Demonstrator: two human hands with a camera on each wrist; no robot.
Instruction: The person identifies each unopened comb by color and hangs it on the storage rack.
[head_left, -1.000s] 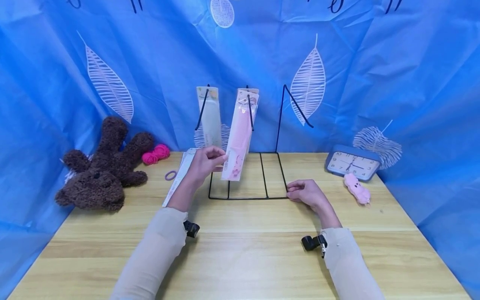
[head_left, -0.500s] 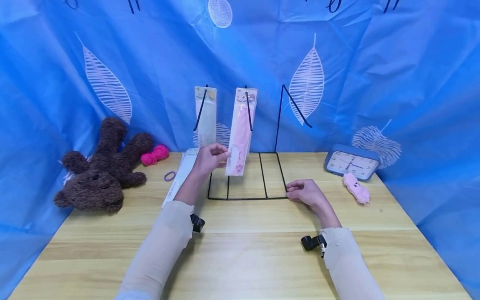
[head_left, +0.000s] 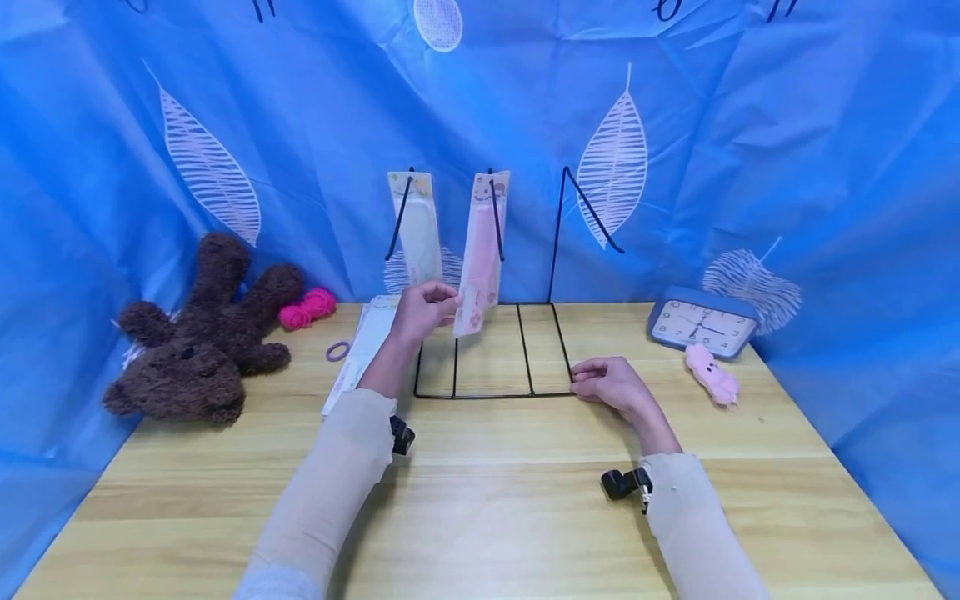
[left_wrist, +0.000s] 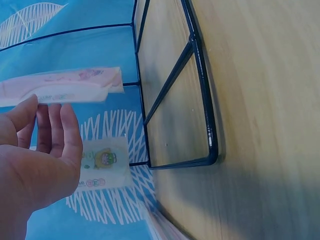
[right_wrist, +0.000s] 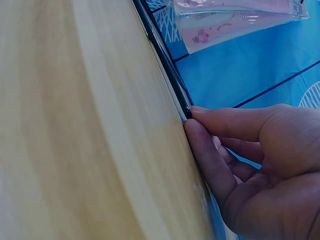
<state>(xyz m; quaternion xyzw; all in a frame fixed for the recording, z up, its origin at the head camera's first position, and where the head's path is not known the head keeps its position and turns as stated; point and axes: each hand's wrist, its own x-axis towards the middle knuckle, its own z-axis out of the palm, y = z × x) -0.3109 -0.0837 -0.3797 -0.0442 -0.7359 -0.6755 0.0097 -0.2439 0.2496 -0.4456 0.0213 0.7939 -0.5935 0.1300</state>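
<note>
A black wire display rack (head_left: 530,350) with three prongs stands on the table. Pink combs in clear packets (head_left: 483,242) hang from its middle prong; the right wrist view shows two overlapping. With thumb and fingertips my left hand (head_left: 422,314) pinches the lower left edge of the front pink packet, which hangs tilted. On the left prong hangs a pale green comb packet (head_left: 417,225), partly behind that hand. My right hand (head_left: 611,383) pinches the rack's front right corner, clearly seen as a wire between thumb and finger in the right wrist view.
More flat packets (head_left: 360,354) lie left of the rack beside a purple ring (head_left: 337,351). A brown teddy bear (head_left: 198,350) and pink yarn (head_left: 308,308) are at left. At right are a blue clock (head_left: 703,321) and a small pink toy (head_left: 711,375). Blue cloth (head_left: 480,100) hangs behind.
My left hand has moved slightly up and back, and the front pink packet has slid back along the middle prong. The right hand stays on the rack's corner.
</note>
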